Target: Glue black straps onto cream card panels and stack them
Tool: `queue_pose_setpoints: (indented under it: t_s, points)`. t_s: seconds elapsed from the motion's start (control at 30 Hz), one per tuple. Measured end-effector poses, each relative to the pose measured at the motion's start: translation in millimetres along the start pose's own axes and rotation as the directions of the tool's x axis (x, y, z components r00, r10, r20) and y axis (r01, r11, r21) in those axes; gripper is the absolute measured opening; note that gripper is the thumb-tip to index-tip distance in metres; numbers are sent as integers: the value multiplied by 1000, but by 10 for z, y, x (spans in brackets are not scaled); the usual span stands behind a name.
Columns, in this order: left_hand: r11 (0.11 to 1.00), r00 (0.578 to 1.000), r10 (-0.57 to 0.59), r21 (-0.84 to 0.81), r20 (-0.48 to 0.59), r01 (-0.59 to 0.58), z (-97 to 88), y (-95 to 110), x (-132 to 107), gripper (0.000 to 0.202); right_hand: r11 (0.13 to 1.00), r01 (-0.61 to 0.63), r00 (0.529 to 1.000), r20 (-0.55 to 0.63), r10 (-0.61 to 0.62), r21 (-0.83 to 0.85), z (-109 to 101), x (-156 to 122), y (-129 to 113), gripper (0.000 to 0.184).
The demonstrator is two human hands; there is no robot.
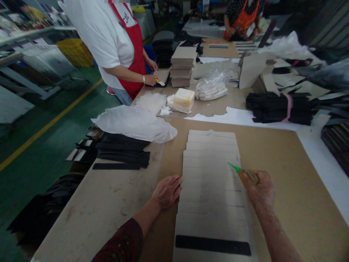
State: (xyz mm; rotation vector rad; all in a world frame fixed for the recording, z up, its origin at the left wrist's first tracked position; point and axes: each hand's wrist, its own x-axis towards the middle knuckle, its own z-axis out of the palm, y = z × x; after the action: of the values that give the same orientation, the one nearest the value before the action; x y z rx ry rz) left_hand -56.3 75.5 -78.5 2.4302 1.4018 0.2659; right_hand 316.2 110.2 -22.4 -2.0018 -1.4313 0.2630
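A fanned row of grey card pieces lies overlapped on a brown board in front of me. My left hand rests flat on the board, its fingers stretched out and touching the left edge of the cards. My right hand is closed round a small glue bottle with a green nozzle, whose tip points at the right edge of the cards. A black strip lies across the nearest card.
Black strips are stacked at the table's left edge under a white plastic bag. More black strips lie at the right. A person in a red apron works at the far left, another in orange beyond. Card stacks stand behind.
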Motion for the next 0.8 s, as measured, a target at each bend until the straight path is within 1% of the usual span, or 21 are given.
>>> queue_pose_setpoints:
  t_s: [0.23,0.4,0.5,0.67,0.8]
  points:
    - [1000,1000,-8,-7,6,8,-21,22,10,42,996,80,997,9,-80,38,125,-26,-51,46]
    - [1000,1000,-4,-21,9,4,-20,19,11,42,995,69,995,70,-74,73,192,-68,-215,43]
    - [1000,1000,-5,-26,11,5,-4,12,6,42,994,64,994,85,-71,83,241,-92,-312,45]
    - [1000,1000,-12,-28,24,12,-11,19,5,42,989,99,987,118,-112,108,341,-134,-447,43]
    - [999,999,-9,-30,34,10,-45,40,13,42,986,94,977,175,-118,140,426,-192,-574,39]
